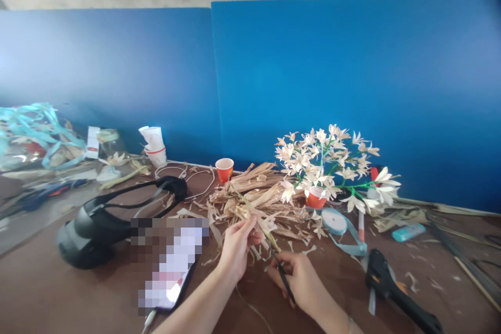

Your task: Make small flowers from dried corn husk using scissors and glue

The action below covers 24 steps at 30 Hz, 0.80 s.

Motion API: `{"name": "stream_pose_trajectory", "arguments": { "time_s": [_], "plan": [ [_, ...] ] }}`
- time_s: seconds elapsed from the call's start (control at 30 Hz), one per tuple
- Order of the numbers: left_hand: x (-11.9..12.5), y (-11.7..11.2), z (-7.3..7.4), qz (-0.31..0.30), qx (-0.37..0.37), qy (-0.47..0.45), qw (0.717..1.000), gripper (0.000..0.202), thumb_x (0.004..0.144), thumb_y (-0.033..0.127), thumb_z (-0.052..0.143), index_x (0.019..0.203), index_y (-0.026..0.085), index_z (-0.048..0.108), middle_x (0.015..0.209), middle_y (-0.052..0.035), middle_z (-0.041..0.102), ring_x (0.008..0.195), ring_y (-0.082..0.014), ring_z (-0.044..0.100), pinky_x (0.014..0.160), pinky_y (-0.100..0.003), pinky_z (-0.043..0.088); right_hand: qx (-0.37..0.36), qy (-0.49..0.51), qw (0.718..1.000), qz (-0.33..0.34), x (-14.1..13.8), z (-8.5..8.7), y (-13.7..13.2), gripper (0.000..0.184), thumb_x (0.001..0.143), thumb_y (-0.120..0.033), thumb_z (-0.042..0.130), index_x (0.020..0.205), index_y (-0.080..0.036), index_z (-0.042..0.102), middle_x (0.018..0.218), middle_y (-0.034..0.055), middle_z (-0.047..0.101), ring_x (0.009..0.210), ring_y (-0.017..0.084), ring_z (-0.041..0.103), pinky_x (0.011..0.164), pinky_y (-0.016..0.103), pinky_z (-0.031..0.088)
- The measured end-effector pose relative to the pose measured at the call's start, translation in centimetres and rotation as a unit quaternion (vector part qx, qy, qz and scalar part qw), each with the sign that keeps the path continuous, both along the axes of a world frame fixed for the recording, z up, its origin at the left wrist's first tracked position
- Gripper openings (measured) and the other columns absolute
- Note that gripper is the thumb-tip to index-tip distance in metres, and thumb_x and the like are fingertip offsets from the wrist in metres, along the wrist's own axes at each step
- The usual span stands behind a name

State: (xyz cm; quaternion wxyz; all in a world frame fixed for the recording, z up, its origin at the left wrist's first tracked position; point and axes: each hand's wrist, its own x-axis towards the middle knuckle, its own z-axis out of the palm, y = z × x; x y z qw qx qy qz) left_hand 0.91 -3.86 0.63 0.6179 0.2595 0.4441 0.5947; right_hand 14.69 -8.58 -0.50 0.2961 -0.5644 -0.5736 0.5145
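Note:
My left hand (237,248) pinches a pale strip of dried corn husk (260,222) at the front of a heap of dried husks (254,195). My right hand (299,282) grips small black-handled scissors (284,279), whose tip is close to the strip. Behind the heap stands a bouquet of cream husk flowers (321,159) on green stems, in an orange paper cup (315,199). A roll of pale teal ribbon (334,222) lies just right of the heap. Further right rests a black-and-orange glue gun (391,282).
A blue board (313,88) rises behind the brown table (66,297). On the table are a black strapped headset (94,235), a pixelated phone (170,266), an orange cup (224,169), white cups (155,156), a glass jar (111,143), teal ribbon (33,133) and scattered husk scraps.

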Motion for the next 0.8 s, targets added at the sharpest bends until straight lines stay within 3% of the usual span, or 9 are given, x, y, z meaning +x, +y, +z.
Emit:
{"name": "stream_pose_trajectory", "arguments": {
  "time_s": [0.2,0.37,0.53,0.8],
  "plan": [
    [-1.2,1.0,0.0,0.002,0.056,0.089,0.994,0.032,0.057,0.04,0.073,0.054,0.012,0.059,0.041,0.0022,0.054,0.038,-0.0077,0.048,0.039,-0.017,0.035,-0.026,0.018,0.998,0.057,1.1,-0.5,0.3,0.025,0.068,-0.039,0.059,0.074,-0.014,0.057,0.039,-0.008,0.045,0.029,0.004,0.036,0.028,0.014,0.03],
    [-2.2,1.6,0.2,-0.036,0.108,0.168,0.979,0.036,0.063,0.042,0.069,0.047,0.012,0.056,0.036,0.0025,0.049,0.033,-0.0056,0.039,0.037,-0.017,0.027,-0.052,0.024,0.997,0.049,1.8,0.0,0.5,0.029,0.066,-0.041,0.062,0.077,-0.014,0.057,0.037,-0.0087,0.045,0.028,0.004,0.036,0.028,0.013,0.028],
    [-2.4,1.5,0.7,-0.062,0.092,0.17,0.979,0.034,0.061,0.04,0.07,0.046,0.013,0.055,0.033,0.0036,0.046,0.031,-0.0052,0.037,0.036,-0.018,0.023,-0.068,0.03,0.995,0.062,2.0,0.7,0.4,0.03,0.065,-0.042,0.062,0.075,-0.014,0.057,0.037,-0.0093,0.045,0.028,0.003,0.035,0.029,0.014,0.027],
    [-2.4,1.2,1.0,-0.096,0.089,0.175,0.976,0.032,0.063,0.036,0.069,0.045,0.014,0.056,0.033,0.0039,0.045,0.032,-0.0051,0.038,0.037,-0.018,0.022,-0.073,0.035,0.993,0.085,2.3,0.3,0.5,0.026,0.068,-0.038,0.059,0.075,-0.013,0.057,0.037,-0.0089,0.046,0.028,0.003,0.035,0.029,0.013,0.029]
  ]
}}
